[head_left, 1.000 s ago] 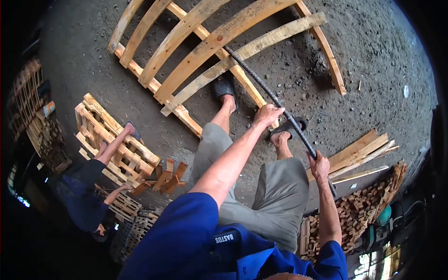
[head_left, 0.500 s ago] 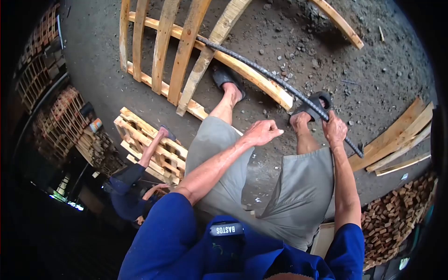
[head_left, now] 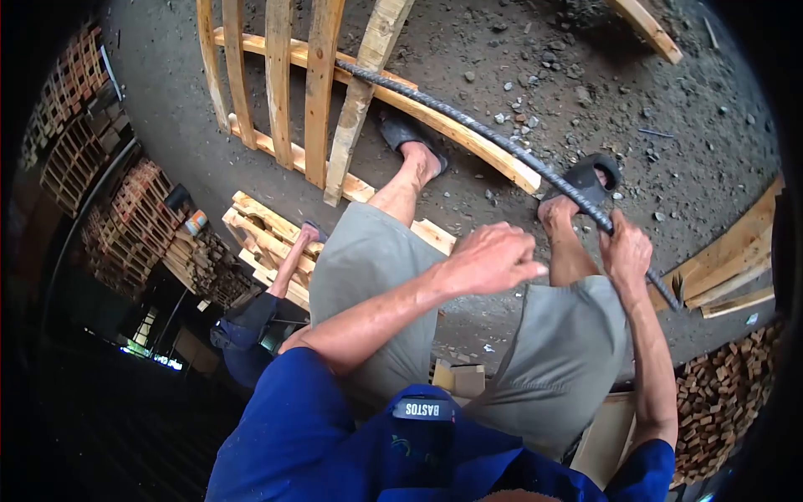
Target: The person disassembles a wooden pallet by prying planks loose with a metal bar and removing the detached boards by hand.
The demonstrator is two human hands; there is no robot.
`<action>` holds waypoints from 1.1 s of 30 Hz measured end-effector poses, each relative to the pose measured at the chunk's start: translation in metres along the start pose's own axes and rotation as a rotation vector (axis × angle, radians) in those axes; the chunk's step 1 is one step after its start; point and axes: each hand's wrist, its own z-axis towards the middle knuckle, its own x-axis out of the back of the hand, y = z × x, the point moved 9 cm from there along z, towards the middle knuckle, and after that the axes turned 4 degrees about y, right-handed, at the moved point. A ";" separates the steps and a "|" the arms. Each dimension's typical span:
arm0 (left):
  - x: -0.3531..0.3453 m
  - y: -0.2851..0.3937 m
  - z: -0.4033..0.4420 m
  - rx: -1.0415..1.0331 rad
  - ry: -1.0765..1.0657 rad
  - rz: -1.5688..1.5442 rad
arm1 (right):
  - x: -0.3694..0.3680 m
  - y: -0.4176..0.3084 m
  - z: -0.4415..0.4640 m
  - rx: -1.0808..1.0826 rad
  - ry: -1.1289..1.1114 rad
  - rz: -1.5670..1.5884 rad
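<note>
My right hand point(head_left: 626, 249) is wrapped round a long dark ribbed steel bar point(head_left: 477, 125) near its lower end, which sticks out below the fist. The bar's far end reaches under a plank of a slatted wooden pallet point(head_left: 320, 92) lying on the ground. My left hand point(head_left: 495, 258) hangs in the air above my knees, touching neither bar nor pallet. Its fingers are curled in with the thumb along them; anything inside is hidden. A pallet rail point(head_left: 468, 142) runs between my sandalled feet, beneath the bar.
Loose boards point(head_left: 728, 259) lie at the right, above a heap of small wood blocks point(head_left: 723, 402). Another person point(head_left: 247, 339) works at the left by a smaller pallet point(head_left: 259, 234). Stacked pallets point(head_left: 138, 205) stand further left. A curved plank point(head_left: 648, 29) lies at the top right.
My left hand has moved right and nearer the camera, staying curled. My right hand still grips the bar. The view has shifted slightly; the other person's arm is less visible.
</note>
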 end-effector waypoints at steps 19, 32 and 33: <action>0.494 -0.195 0.026 0.140 1.474 0.312 | -0.082 0.047 0.093 0.027 0.017 0.182; 0.532 -0.196 -0.013 0.047 1.070 -0.250 | -0.032 0.025 0.012 -0.168 0.055 0.071; 0.529 -0.186 -0.037 0.029 1.038 -0.306 | -0.019 0.016 0.000 -0.197 -0.007 0.069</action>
